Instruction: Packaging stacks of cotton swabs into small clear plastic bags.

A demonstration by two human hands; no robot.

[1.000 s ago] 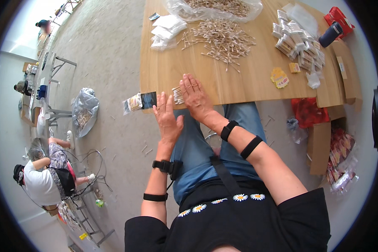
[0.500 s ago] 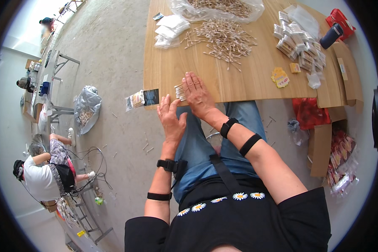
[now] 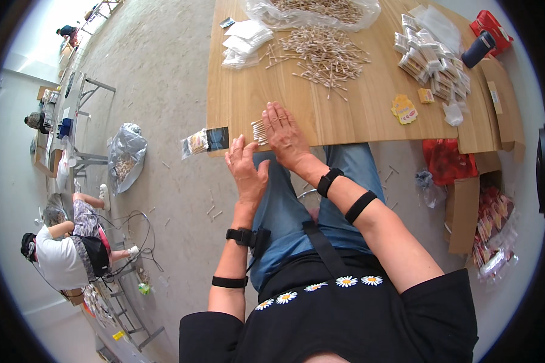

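A small row of cotton swabs (image 3: 260, 132) lies side by side on the wooden table (image 3: 375, 115), close to its front edge. My right hand (image 3: 286, 139) is laid flat along the right side of the row, fingers stretched out. At the near end of the swabs is my left hand (image 3: 249, 172), open, its fingertips by the table edge and its thumb apart. Neither hand grips anything; whether some swabs lie under the right palm is hidden. To the left, a clear packet of swabs (image 3: 195, 143) with a dark strip (image 3: 218, 139) overhangs the table's corner.
Farther back lie a loose swab heap (image 3: 328, 57), a big plastic bag (image 3: 372, 17) of swabs and empty clear bags (image 3: 248, 39). On the right are packed swab bundles (image 3: 433, 63), yellow cards (image 3: 404, 111) and a dark bottle (image 3: 478, 50). A co-worker (image 3: 60, 257) sits at left.
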